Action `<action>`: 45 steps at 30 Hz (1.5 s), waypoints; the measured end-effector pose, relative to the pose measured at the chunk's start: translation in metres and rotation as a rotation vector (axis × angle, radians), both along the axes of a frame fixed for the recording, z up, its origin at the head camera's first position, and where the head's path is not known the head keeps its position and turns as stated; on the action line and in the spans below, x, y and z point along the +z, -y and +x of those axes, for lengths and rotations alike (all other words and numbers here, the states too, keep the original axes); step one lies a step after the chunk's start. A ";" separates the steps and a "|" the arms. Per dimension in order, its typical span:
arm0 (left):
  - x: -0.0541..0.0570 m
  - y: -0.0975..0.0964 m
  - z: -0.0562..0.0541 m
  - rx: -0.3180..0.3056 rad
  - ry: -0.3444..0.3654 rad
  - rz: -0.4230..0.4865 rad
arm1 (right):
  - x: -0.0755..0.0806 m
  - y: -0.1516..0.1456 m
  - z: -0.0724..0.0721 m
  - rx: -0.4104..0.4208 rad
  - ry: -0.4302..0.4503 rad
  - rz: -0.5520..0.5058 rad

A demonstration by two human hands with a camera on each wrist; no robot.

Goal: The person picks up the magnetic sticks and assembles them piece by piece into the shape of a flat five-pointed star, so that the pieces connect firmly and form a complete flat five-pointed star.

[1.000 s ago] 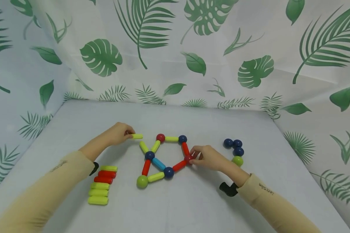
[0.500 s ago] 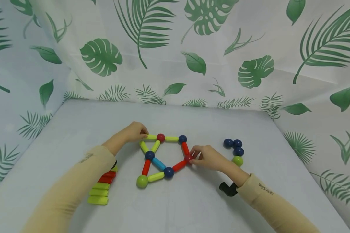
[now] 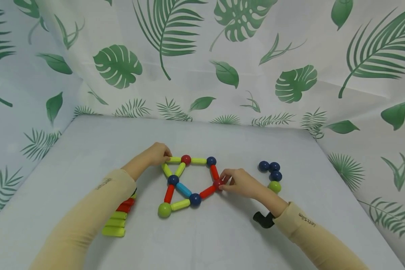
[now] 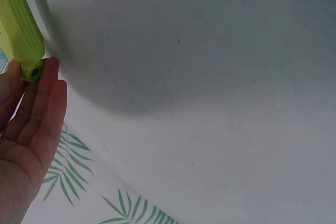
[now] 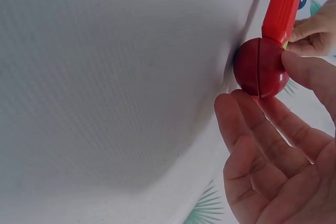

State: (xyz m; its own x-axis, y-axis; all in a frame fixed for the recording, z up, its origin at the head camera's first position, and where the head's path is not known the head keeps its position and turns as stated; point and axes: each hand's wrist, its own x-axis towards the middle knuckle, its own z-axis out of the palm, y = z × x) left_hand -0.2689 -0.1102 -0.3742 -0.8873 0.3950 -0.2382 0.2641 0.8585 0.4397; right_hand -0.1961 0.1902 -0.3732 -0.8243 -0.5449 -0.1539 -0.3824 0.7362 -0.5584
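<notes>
A frame of coloured toy rods and balls lies flat on the table. My left hand (image 3: 156,153) pinches the outer end of a yellow-green rod (image 3: 174,159), whose other end meets a red ball (image 3: 186,159). A second yellow-green rod (image 3: 166,170) slants from a dark blue ball (image 3: 173,180) up to just below these fingertips. In the left wrist view, yellow-green rod ends (image 4: 23,30) meet at the fingers. With thumb and fingers, my right hand (image 3: 242,182) holds the frame's right-hand red ball (image 5: 261,67), from which a red rod (image 5: 282,8) extends.
Left of the frame, several yellow-green and red rods (image 3: 114,227) lie in a column, partly hidden by the left sleeve. Several dark blue balls (image 3: 274,167) and a green ball (image 3: 274,186) sit beyond the right wrist. A leaf-print cloth (image 3: 195,75) hangs behind the table.
My left hand has carried the yellow-green rod rightward, and its far end now joins the upper red ball. My right hand has stayed on its red ball.
</notes>
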 end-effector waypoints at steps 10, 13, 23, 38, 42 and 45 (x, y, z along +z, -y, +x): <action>0.001 0.002 0.005 0.004 -0.021 0.007 | 0.006 0.000 -0.010 0.047 0.007 0.019; 0.006 0.004 0.011 -0.012 -0.071 -0.015 | 0.014 0.002 -0.020 0.046 -0.011 0.005; 0.025 -0.009 0.071 -0.092 -0.091 -0.086 | 0.013 0.008 -0.057 0.014 -0.054 -0.024; 0.016 -0.009 0.120 -0.104 -0.003 -0.054 | 0.000 0.017 -0.078 -0.001 0.009 -0.008; 0.015 -0.004 0.120 -0.086 -0.023 -0.041 | 0.001 0.013 -0.074 0.002 0.018 -0.012; 0.015 0.002 0.116 -0.080 -0.035 -0.042 | 0.002 0.008 -0.068 0.001 0.022 -0.006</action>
State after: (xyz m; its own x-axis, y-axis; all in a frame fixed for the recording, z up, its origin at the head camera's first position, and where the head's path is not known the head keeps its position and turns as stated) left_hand -0.1526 -0.1120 -0.3588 -0.8615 0.4549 -0.2255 0.3469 0.8518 0.3926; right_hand -0.2645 0.1818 -0.3711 -0.8201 -0.5469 -0.1687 -0.3710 0.7324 -0.5709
